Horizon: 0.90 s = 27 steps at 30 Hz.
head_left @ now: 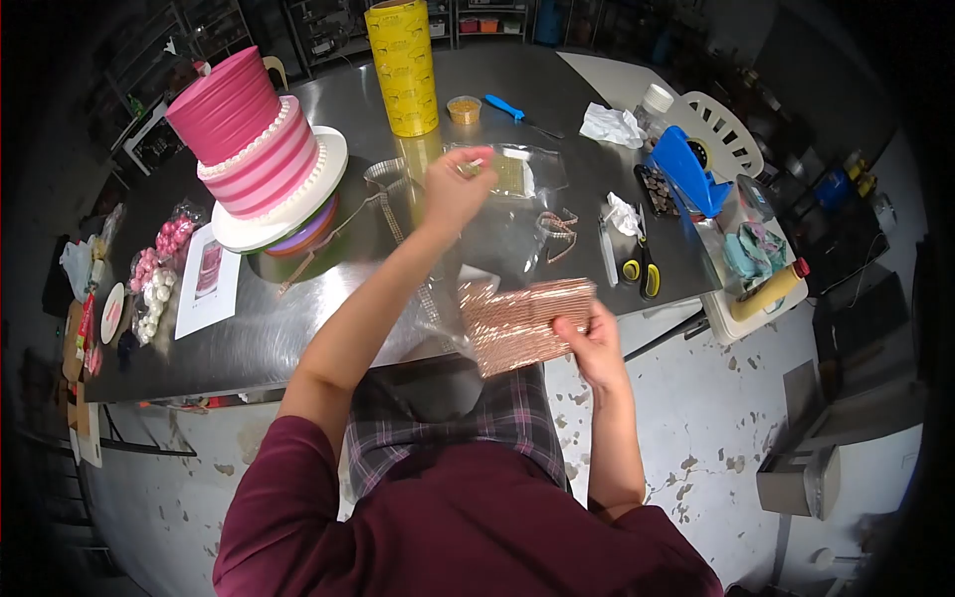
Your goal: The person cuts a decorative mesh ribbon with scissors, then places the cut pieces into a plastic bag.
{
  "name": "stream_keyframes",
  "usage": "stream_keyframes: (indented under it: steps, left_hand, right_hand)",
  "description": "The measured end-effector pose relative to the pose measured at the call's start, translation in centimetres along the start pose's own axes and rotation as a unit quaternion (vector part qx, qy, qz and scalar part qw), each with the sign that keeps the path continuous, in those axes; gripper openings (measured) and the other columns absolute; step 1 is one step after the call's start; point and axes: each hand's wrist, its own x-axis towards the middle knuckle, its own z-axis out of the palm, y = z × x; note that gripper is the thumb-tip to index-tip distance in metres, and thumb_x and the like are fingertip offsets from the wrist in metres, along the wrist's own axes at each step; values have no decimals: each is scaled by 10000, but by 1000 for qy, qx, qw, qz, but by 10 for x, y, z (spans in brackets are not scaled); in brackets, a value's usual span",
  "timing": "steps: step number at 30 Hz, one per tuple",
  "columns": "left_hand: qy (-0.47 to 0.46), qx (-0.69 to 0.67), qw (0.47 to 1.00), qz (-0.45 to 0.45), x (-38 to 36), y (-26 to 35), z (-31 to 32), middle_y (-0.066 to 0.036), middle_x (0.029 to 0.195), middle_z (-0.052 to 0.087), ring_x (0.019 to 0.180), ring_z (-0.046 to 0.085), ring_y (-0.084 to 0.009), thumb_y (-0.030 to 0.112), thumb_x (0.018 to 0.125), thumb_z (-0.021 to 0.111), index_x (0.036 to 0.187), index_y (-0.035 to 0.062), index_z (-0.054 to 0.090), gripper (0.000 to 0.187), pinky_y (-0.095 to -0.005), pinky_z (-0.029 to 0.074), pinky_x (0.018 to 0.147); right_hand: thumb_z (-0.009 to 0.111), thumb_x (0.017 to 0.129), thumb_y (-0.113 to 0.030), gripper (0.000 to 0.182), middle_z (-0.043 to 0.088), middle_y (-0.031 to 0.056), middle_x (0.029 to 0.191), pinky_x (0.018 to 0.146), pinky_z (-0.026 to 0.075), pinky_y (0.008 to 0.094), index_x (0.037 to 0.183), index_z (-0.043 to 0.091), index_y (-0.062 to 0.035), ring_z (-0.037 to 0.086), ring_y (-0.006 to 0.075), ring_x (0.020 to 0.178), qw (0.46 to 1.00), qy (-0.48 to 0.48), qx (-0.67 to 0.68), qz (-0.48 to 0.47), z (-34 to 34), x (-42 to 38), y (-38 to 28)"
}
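Observation:
My right hand [594, 345] grips the right side of a rose-gold, shiny ribbed sheet of trim [525, 320], thumb on top. The sheet is tilted just over the table's front edge, with clear plastic along its left side. My left hand [460, 185] is raised over the table, its fingers curled together; whatever they pinch is too small to make out. Behind it lies a clear packet with a gold sheet [512, 176]. Loose sparkly strips [557, 237] lie on the metal table right of my left hand. A two-tier pink cake [261, 159] stands to the left on a white board.
A yellow patterned roll [402, 70] stands at the back beside a tub of gold bits [464, 109] and a blue-handled knife [505, 106]. Scissors [648, 271] lie at right, near a blue holder [684, 171]. A printed cake picture [207, 284] and bagged balls [157, 298] are at left.

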Motion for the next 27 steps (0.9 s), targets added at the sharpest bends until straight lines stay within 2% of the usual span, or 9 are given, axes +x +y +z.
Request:
stream_keyframes:
  steps: [3, 6, 10, 13, 16, 19, 22, 25, 27]
  left_hand:
    - [-87, -47, 995, -31, -28, 9, 16, 0, 645, 578, 519, 480, -24, 40, 688, 584, 926, 19, 625, 242, -180, 363, 458]
    - [-161, 22, 987, -5, -46, 1, 29, -67, 669, 625, 555, 574, -91, 82, 641, 595, 925, 17, 621, 293, -227, 434, 516]
    - [-277, 150, 948, -47, -66, 38, 31, -79, 847, 618, 642, 581, -78, -19, 646, 570, 981, -27, 566, 336, -197, 441, 575]
    - [-276, 128, 950, -75, -65, 25, 28, -95, 671, 627, 574, 594, -108, 114, 621, 625, 946, -8, 605, 347, -238, 453, 563]
    - [-265, 36, 963, -40, -62, 8, 26, -106, 720, 629, 610, 596, -111, 119, 618, 638, 952, 10, 610, 352, -238, 453, 574]
    - [-297, 111, 947, -48, -67, 18, 20, -92, 900, 607, 670, 572, -76, -2, 654, 577, 1064, -26, 550, 411, -223, 467, 581]
    - [-272, 208, 939, -7, -79, 41, 20, -92, 931, 604, 675, 579, -88, -7, 665, 551, 1056, -32, 552, 391, -216, 463, 582]
    - [-238, 167, 956, -31, -82, 32, 20, -87, 919, 612, 677, 588, -103, -9, 686, 513, 1051, -37, 554, 369, -213, 458, 590]
    - [-226, 93, 967, -71, -80, 25, 19, -87, 908, 615, 700, 590, -103, -11, 705, 480, 1056, -38, 552, 359, -212, 454, 595]
  right_hand:
    - [635, 800, -121, 352, 575, 52, 1028, 824, 410, 244, 1101, 505, 6, 525, 103, 906, 980, 168, 30, -106, -2, 0, -31]
    - [613, 813, -101, 317, 573, 62, 1017, 815, 410, 241, 1087, 507, 20, 524, 105, 902, 951, 255, -61, -166, -8, 12, -75]
    - [602, 816, -99, 247, 602, 50, 888, 725, 434, 226, 1016, 536, 31, 531, 85, 789, 932, 207, -250, -163, -19, 24, -95]
    - [631, 789, -116, 256, 612, 66, 803, 668, 436, 223, 977, 543, 32, 525, 77, 727, 926, 126, -336, -121, -23, 25, -100]
    - [638, 781, -144, 266, 599, 82, 740, 618, 437, 258, 955, 538, 31, 524, 91, 668, 931, 58, -353, -71, -32, 30, -96]
    - [635, 778, -153, 256, 587, 105, 686, 589, 432, 288, 929, 538, 31, 529, 129, 608, 917, 32, -394, -44, -41, 36, -96]
    - [622, 793, -104, 271, 611, 77, 805, 649, 439, 246, 1004, 532, 39, 526, 85, 714, 872, 38, -487, 14, -32, 38, -108]
    - [636, 774, -108, 268, 609, 102, 744, 617, 434, 258, 981, 546, 36, 530, 100, 667, 849, 60, -524, 27, -22, 39, -116]
    - [642, 756, -135, 247, 579, 158, 685, 587, 426, 307, 898, 543, 41, 534, 212, 598, 861, 72, -504, -16, -27, 39, -110]
